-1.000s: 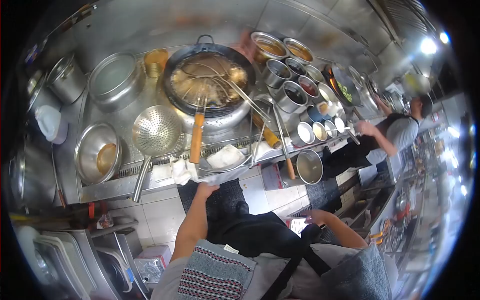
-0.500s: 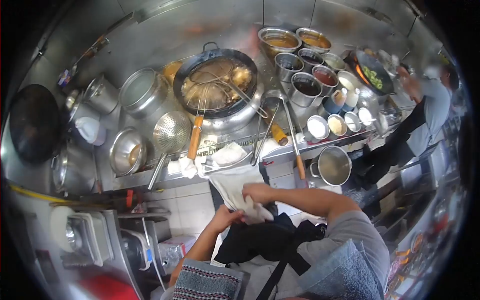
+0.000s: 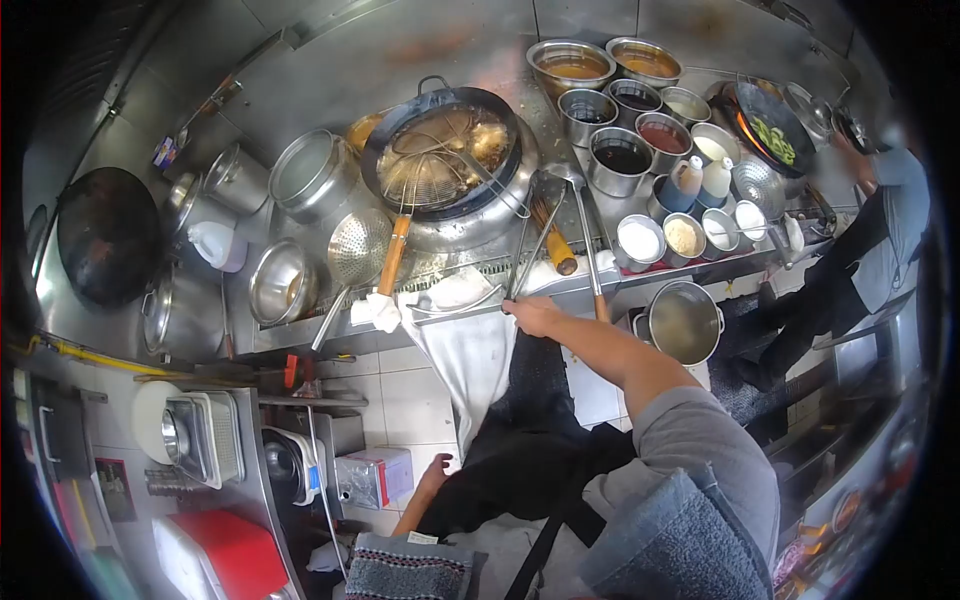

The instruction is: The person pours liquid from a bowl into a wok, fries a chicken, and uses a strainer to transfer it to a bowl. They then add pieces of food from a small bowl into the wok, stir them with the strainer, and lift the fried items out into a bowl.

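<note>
The right hand (image 3: 530,314) curls at the near end of the tongs (image 3: 518,265), by the counter's (image 3: 390,335) front edge; whether it grips, I can't tell. They point towards the back wall (image 3: 480,40), long axis crossing the edge, between wok (image 3: 372,165) and ladle (image 3: 587,235). The left hand (image 3: 437,470), loosely open, has floor (image 3: 408,395) beyond it.

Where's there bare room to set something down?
Counter shows between the big pot, steel bowl and white jug: perhaps enough for something small. Tiled floor lies bare left of the hanging cloth. Right of the wok, containers crowd together.
</note>
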{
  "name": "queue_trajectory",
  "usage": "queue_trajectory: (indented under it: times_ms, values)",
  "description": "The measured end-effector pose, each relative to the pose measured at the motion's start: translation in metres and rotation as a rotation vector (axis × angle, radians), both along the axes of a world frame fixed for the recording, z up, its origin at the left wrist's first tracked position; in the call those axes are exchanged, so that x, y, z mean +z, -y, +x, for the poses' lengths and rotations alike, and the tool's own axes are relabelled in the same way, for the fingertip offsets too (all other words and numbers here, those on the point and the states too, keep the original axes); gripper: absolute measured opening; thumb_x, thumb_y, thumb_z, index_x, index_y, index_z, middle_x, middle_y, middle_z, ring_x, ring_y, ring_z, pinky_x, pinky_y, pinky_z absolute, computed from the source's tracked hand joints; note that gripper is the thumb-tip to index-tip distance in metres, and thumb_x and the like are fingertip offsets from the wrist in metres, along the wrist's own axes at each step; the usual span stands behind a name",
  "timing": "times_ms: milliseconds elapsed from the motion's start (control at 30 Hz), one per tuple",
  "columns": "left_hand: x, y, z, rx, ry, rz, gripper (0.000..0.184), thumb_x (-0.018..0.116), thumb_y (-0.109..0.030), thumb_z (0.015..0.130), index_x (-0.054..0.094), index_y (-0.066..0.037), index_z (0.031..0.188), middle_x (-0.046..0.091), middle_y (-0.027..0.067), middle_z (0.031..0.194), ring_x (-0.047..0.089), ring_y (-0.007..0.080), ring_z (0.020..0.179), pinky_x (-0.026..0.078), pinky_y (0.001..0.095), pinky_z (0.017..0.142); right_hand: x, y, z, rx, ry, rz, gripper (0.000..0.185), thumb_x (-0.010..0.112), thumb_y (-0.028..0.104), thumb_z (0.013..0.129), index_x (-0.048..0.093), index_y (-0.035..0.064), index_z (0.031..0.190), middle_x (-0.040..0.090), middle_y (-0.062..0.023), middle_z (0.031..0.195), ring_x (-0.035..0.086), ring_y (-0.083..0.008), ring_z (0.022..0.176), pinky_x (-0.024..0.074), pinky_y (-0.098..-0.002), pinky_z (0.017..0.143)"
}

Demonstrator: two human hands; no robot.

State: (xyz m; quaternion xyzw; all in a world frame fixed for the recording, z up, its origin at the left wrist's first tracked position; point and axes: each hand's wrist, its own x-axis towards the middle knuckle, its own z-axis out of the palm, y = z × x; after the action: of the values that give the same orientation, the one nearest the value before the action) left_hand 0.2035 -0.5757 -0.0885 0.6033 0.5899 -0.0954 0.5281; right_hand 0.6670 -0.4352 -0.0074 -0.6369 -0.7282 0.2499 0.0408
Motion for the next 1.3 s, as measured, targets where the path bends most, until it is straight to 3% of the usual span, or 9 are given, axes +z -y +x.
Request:
queue_trajectory:
  times_ms: [167,233,333,367,533,700,833,967,1300]
  values:
    - [0.013,-0.012,-0.005,0.055,0.052,0.028,0.062,0.078,-0.029,0.079,0.049,-0.009,0.131,0.056,0.021,0.128,0.059,0.0325,0.112,0.055,0.0409,0.078,0.038,0.01,0.013,-0.288,-0.078,0.258,0.024,0.062,0.024,0.088,0.054,0.0092,0.106,0.064,-0.0169,0.09,0.064,-0.0373,0.089,0.0502,-0.0493,0.076]
    - [0.011,-0.023,-0.023,0.255,0.036,-0.029,0.059,0.075,-0.024,0.081,0.048,-0.009,0.13,0.055,0.0187,0.128,0.063,0.0252,0.091,0.055,0.0406,0.064,0.073,0.015,0.044,-0.412,-0.114,0.585,0.019,0.062,0.024,0.089,0.055,0.0088,0.098,0.063,-0.017,0.082,0.064,-0.0376,0.081,0.0495,-0.0507,0.068]
    - [-0.044,-0.033,-0.085,0.466,-0.063,-0.062,0.051,0.074,-0.021,0.08,0.05,-0.009,0.124,0.064,0.0116,0.1,0.063,0.0222,0.075,0.054,0.0404,0.056,0.15,0.034,0.098,-0.555,-0.249,0.756,0.022,0.063,0.026,0.09,0.053,0.0069,0.092,0.061,-0.0188,0.077,0.061,-0.0392,0.074,0.0462,-0.0495,0.062]
    - [0.008,-0.033,-0.066,0.296,-0.234,-0.008,0.049,0.072,-0.021,0.082,0.049,-0.009,0.124,0.064,0.013,0.099,0.064,0.024,0.074,0.054,0.0409,0.055,0.175,0.048,0.113,-0.597,-0.298,0.813,0.023,0.063,0.027,0.09,0.052,0.0061,0.091,0.06,-0.0197,0.076,0.06,-0.0397,0.072,0.0455,-0.0482,0.062]
    - [-0.007,-0.062,-0.071,0.172,-0.247,-0.059,0.045,0.069,-0.023,0.085,0.048,-0.011,0.123,0.061,0.0121,0.09,0.063,0.0239,0.073,0.052,0.0401,0.056,0.281,0.171,0.155,-0.795,-0.472,0.936,0.029,0.064,0.031,0.093,0.056,0.0033,0.097,0.048,0.0009,0.067,0.043,-0.0094,0.064,0.0388,-0.0286,0.058]
    - [0.008,-0.076,-0.005,0.189,-0.126,-0.018,0.042,0.067,-0.023,0.086,0.051,-0.012,0.123,0.063,0.0102,0.092,0.064,0.0225,0.076,0.052,0.0361,0.055,0.348,0.285,0.156,-0.941,-0.252,0.823,0.031,0.061,0.023,0.091,0.047,0.0029,0.073,0.04,0.0007,0.059,0.038,-0.0092,0.059,0.0326,-0.0288,0.053]
    - [-0.009,-0.106,0.03,0.264,-0.015,-0.09,0.044,0.066,-0.021,0.085,0.05,-0.01,0.125,0.064,0.0099,0.099,0.064,0.0202,0.078,0.053,0.0365,0.057,0.301,0.308,0.155,-0.856,-0.032,0.62,0.024,0.064,0.021,0.086,0.053,0.0026,0.077,0.047,-0.0112,0.059,0.045,-0.0212,0.053,0.038,-0.0365,0.053]
    - [0.013,-0.118,0.053,0.227,0.006,-0.04,0.046,0.066,-0.02,0.084,0.05,-0.008,0.126,0.065,0.0096,0.104,0.063,0.0177,0.078,0.054,0.0358,0.059,0.234,0.304,0.144,-0.752,0.143,0.292,0.018,0.063,0.025,0.084,0.059,0.0077,0.088,0.062,-0.0171,0.068,0.061,-0.0398,0.069,0.0464,-0.0485,0.061]
    - [0.001,-0.1,-0.011,0.291,-0.079,-0.061,0.046,0.065,-0.022,0.086,0.049,-0.008,0.128,0.063,0.0123,0.11,0.064,0.0238,0.083,0.053,0.038,0.058,0.148,0.283,0.152,-0.709,0.236,0.169,0.02,0.057,0.029,0.088,0.058,0.0086,0.088,0.066,-0.0157,0.073,0.064,-0.0379,0.074,0.0494,-0.05,0.065]
